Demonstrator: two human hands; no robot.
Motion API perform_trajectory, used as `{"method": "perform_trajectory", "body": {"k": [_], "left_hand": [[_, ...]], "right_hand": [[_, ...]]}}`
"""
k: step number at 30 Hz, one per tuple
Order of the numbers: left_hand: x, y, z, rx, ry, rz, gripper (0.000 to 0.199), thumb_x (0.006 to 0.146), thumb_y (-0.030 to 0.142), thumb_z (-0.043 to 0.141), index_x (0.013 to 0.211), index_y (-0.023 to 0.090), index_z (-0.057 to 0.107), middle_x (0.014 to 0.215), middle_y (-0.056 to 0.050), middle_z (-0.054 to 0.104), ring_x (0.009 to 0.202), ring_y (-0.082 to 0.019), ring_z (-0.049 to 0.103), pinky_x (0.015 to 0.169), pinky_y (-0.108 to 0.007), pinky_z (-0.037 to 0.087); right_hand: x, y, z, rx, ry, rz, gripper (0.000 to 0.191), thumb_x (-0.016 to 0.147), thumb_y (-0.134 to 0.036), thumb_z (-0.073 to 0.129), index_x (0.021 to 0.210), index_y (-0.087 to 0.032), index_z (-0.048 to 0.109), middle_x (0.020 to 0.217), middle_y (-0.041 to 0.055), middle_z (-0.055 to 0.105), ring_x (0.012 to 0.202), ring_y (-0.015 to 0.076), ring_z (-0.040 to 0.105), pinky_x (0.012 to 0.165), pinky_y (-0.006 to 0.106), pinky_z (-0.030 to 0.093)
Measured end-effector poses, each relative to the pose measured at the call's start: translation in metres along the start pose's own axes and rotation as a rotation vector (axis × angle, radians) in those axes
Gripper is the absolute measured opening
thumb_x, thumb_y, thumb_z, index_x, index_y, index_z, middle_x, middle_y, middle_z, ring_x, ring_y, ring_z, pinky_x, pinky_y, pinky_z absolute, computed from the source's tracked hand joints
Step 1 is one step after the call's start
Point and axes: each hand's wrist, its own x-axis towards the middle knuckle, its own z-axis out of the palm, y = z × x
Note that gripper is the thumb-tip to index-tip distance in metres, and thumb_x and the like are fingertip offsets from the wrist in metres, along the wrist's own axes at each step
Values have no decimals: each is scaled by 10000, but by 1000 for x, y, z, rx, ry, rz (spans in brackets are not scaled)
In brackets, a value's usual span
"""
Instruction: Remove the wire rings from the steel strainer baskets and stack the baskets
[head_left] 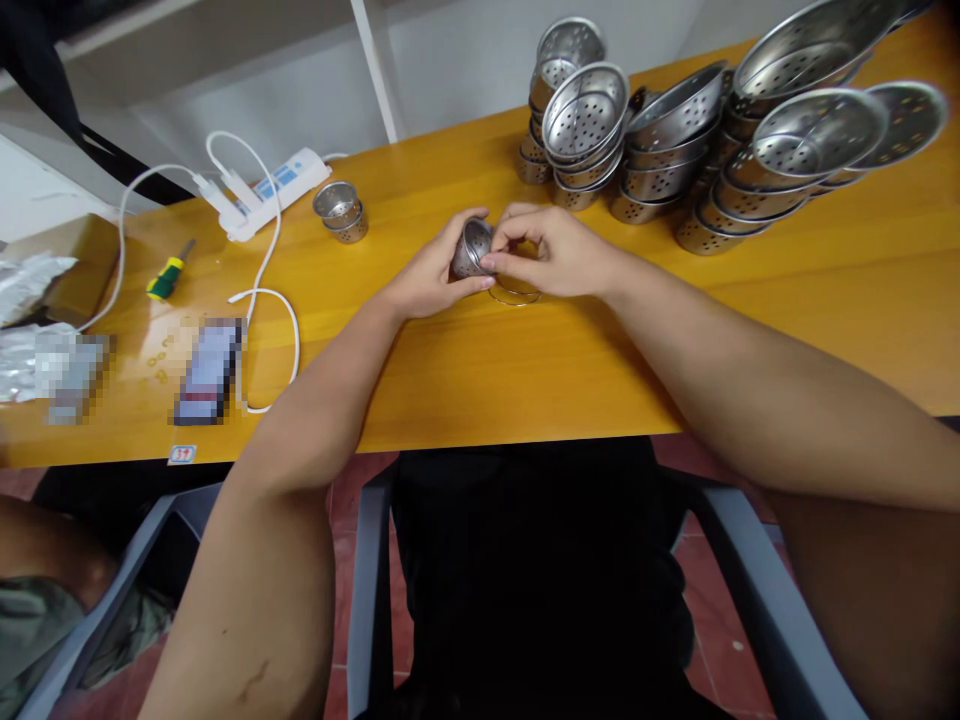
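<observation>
A small perforated metal cup (470,250) is tilted above the wooden table, with its mouth turned toward the right. My left hand (437,272) is wrapped round it from the left. At the cup's rim, my right hand (544,250) has thumb and fingers pinched together; what they grip is too small to make out. A thin wire ring (517,302) shows just below the right fingers, partly hidden by them.
Stacks of perforated metal cups (660,180) stand at the back right. Two small cups (341,212), a power strip (281,190), white cables, a screwdriver (166,278) and a phone (210,370) lie left. A person's leg (56,550) shows at lower left.
</observation>
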Motion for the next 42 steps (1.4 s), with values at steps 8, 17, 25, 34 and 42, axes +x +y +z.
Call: {"method": "perform_trajectory", "body": {"k": [8, 17, 25, 34, 42], "left_hand": [[2, -9, -4, -74, -61, -9, 1329, 1012, 1064, 861, 1980, 265, 425, 1912, -233, 633, 1803, -494, 658, 1580, -653, 464], [-3, -20, -29, 10, 274, -123, 1208, 928, 1115, 896, 1791, 322, 601, 1826, -193, 659, 1815, -475, 565, 1562, -618, 407], [-35, -71, -115, 248, 860, -249, 1214, 961, 1266, 631, 1657, 292, 433, 1656, -65, 638, 1680, -225, 355, 1508, -523, 268], [-37, -90, -116, 174, 891, -491, 1173, 608, 1467, 412, 998, 361, 377, 1081, 23, 605, 1507, -152, 448, 1328, -418, 336], [-16, 7, -108, -106, 371, -432, 885, 978, 1194, 699, 1058, 312, 669, 1155, 29, 825, 1671, -166, 430, 1383, -470, 305]], "right_hand": [[10, 11, 13, 202, 112, 3, 836, 1006, -1132, 873, 915, -304, 819, 1023, 107, 799, 991, 337, 725, 960, 538, 661], [3, -14, -20, 421, 233, 143, 805, 1015, -1073, 926, 951, -298, 718, 894, 34, 772, 666, 178, 542, 634, 407, 430], [-10, -22, -17, -122, -270, 30, 427, 1204, -613, 778, 946, -273, 772, 918, 43, 774, 831, 244, 652, 824, 414, 454], [-10, -14, -13, -126, -239, 49, 316, 1183, -527, 782, 1020, -260, 826, 1020, 71, 819, 884, 257, 710, 857, 410, 487], [-10, -21, -15, -209, -161, 91, 313, 1222, -580, 764, 1219, -286, 871, 1209, 128, 898, 1057, 353, 817, 994, 498, 637]]}}
